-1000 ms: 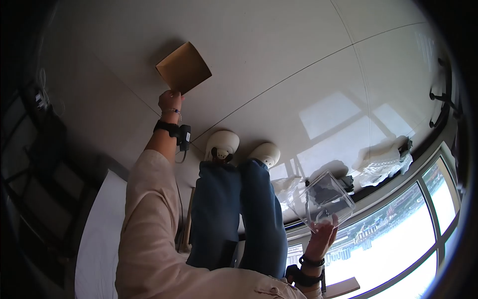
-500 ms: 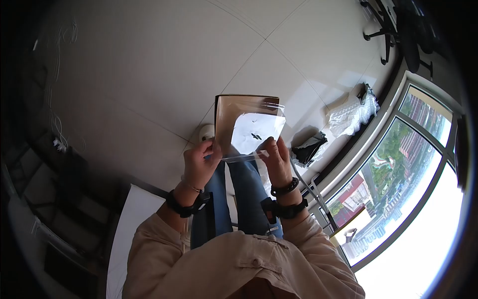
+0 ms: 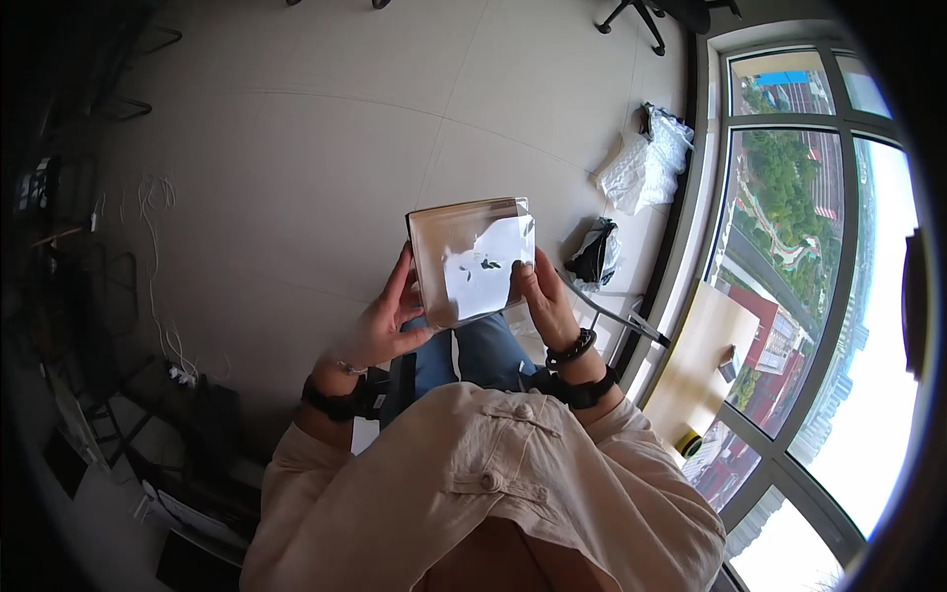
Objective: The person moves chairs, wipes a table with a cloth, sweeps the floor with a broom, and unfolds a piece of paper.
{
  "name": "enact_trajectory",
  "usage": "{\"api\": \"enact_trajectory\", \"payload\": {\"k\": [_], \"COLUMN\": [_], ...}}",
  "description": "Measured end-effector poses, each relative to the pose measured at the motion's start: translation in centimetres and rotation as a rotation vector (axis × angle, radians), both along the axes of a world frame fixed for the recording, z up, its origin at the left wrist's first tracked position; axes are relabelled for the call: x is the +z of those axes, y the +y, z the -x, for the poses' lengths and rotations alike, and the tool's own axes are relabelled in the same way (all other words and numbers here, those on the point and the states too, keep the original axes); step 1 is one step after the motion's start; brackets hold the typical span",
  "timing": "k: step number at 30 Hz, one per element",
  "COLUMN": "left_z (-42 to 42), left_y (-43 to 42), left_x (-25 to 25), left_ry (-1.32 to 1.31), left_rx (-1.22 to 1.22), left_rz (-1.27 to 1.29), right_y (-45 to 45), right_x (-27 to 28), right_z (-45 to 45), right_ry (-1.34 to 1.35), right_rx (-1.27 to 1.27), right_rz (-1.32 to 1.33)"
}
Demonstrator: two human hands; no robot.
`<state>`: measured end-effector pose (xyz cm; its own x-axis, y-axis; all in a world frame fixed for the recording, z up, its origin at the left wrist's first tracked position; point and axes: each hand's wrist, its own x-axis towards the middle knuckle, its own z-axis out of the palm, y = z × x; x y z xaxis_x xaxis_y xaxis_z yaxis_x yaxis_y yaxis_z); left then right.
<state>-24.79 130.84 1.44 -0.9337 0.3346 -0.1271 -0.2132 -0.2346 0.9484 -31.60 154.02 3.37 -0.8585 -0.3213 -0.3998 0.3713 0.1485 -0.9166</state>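
Observation:
A shallow brown box (image 3: 434, 259) is held up over my knees. A clear plastic cover (image 3: 483, 281) lies across its top, with a bright reflection and small dark leaf shapes on it. My left hand (image 3: 387, 321) grips the box's left side, its fingers along that edge and its thumb by the lower corner. At the right edge, my right hand (image 3: 547, 301) grips both box and cover, the thumb on top. The fingers beneath are hidden.
Bubble wrap (image 3: 641, 173) and a black-and-white plastic bag (image 3: 595, 255) lie on the tiled floor at right. Beyond stand large windows and a wooden ledge (image 3: 695, 345) with a roll of tape (image 3: 689, 443). A white cable (image 3: 153, 266) trails at left; a chair base (image 3: 641, 20) stands above.
The clear cover, earlier offset to the right of the box, now sits over it. My left hand has moved from the cover's lower corner to the box's left side. The view has turned.

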Motion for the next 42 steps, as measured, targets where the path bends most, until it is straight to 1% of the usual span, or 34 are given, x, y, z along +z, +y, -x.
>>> {"api": "enact_trajectory", "payload": {"k": [2, 3, 5, 7, 8, 9, 10, 11, 12, 14, 15, 16, 17, 19, 21, 22, 23, 24, 26, 27, 28, 30, 31, 32, 33, 34, 35, 36, 37, 40, 42], "left_z": [0.3, 0.8, 1.3, 1.6, 1.7, 1.7, 1.8, 1.9, 1.9, 2.2, 2.5, 2.7, 2.9, 2.7, 2.3, 1.8, 1.3, 1.6, 2.3, 2.3, 2.5, 3.2, 3.3, 3.4, 3.6, 4.0, 4.3, 4.5, 4.7, 4.3, 4.4], "left_y": [0.7, 0.8, 3.0, 6.1, 7.6, 8.9, 10.0, 11.1, 12.5, 15.0, 16.6, 18.4, 20.6, 25.6, 31.7, 34.4, 36.6, 38.8, 42.7, 44.1, 45.4, 46.4, 46.3, 46.7, 46.4, 45.6, 44.8, 44.9, 44.9, 45.3, 46.6], "left_x": [1.3, 3.1, 4.5, 3.8, 4.6, 5.8, 6.4, 6.9, 7.6, 8.8, 9.4, 10.1, 10.6, 11.5, 11.9, 11.8, 11.2, 11.2, 11.4, 11.9, 11.9, 11.7, 11.3, 10.6, 9.9, 9.0, 7.9, 8.0, 7.9, 7.9, 8.6], "left_ry": [-0.116, -0.240, -0.191, 0.066, 0.057, 0.054, 0.067, 0.073, 0.089, 0.060, 0.086, 0.107, 0.099, 0.058, 0.109, 0.146, 0.048, 0.058, 0.401, 0.399, 0.398, 0.267, 0.266, 0.107, -0.053, -0.044, -0.066, -0.092, -0.093, -0.157, -0.154], "left_rx": [-0.013, -0.058, -0.028, 0.050, 0.024, 0.001, -0.038, -0.066, -0.148, -0.173, -0.270, -0.307, -0.399, -0.544, -0.613, -0.648, -0.633, -0.655, -0.630, -0.548, -0.544, -0.411, -0.399, -0.316, -0.240, -0.236, -0.246, -0.256, -0.252, -0.219, -0.175], "left_rz": [-0.238, -0.264, -0.220, -0.008, 0.070, 0.156, 0.157, 0.168, 0.167, 0.207, 0.218, 0.231, 0.241, 0.236, 0.223, 0.198, 0.206, 0.216, 0.381, 0.373, 0.379, 0.409, 0.421, 0.539, 0.643, 0.650, 0.693, 0.738, 0.749, 0.759, 0.699], "right_y": [1.9, 2.6, 3.3, 4.0, 4.5, 5.2, 5.9, 6.8, 7.9, 10.8, 12.6, 14.5, 16.6, 20.7, 25.2, 27.5, 29.9, 32.1, 37.7, 40.9, 44.3, 50.7, 55.1, 59.7, 61.9, 63.2, 64.2, 64.9, 65.5, 66.0, 66.0], "right_x": [0.2, 0.9, 1.7, 2.8, 3.2, 3.3, 3.0, 3.6, 1.8, 3.9, 4.5, 5.1, 5.5, 5.7, 6.6, 5.6, 5.9, 6.2, 4.6, 2.6, 0.6, -1.4, -3.8, -6.5, -7.6, -7.9, -8.3, -8.2, -8.1, -7.8, -8.1], "right_z": [-1.5, -2.1, -3.7, -5.8, -6.7, -7.4, -7.9, -8.5, -9.0, -10.2, -10.8, -11.6, -12.5, -14.5, -16.7, -17.8, -18.9, -20.0, -21.8, -22.8, -23.5, -23.3, -23.2, -22.5, -22.0, -21.4, -20.9, -20.5, -20.1, -19.5, -19.5], "right_ry": [0.108, 0.112, 0.234, 0.221, 0.244, 0.266, 0.278, 0.253, 0.243, 0.068, 0.089, -0.039, -0.168, -0.164, -0.169, -0.161, -0.171, -0.183, -0.165, -0.104, -0.047, 0.071, 0.108, 0.140, 0.172, 0.214, 0.191, 0.164, 0.169, 0.091, 0.068], "right_rx": [-0.031, -0.038, -0.108, -0.175, -0.182, -0.224, -0.289, -0.351, -0.369, -0.361, -0.403, -0.390, -0.372, -0.468, -0.609, -0.668, -0.797, -0.925, -1.219, -1.353, -1.477, -1.782, -1.923, -2.058, -2.106, -2.153, -2.175, -2.197, -2.209, -2.197, -2.150], "right_rz": [-0.107, -0.160, -0.234, -0.234, -0.343, -0.280, -0.047, -0.032, 0.094, 0.211, 0.226, 0.249, 0.271, 0.302, 0.334, 0.316, 0.378, 0.442, 0.653, 0.776, 0.899, 1.022, 1.127, 1.247, 1.276, 1.302, 1.279, 1.253, 1.294, 1.232, 1.207]}}
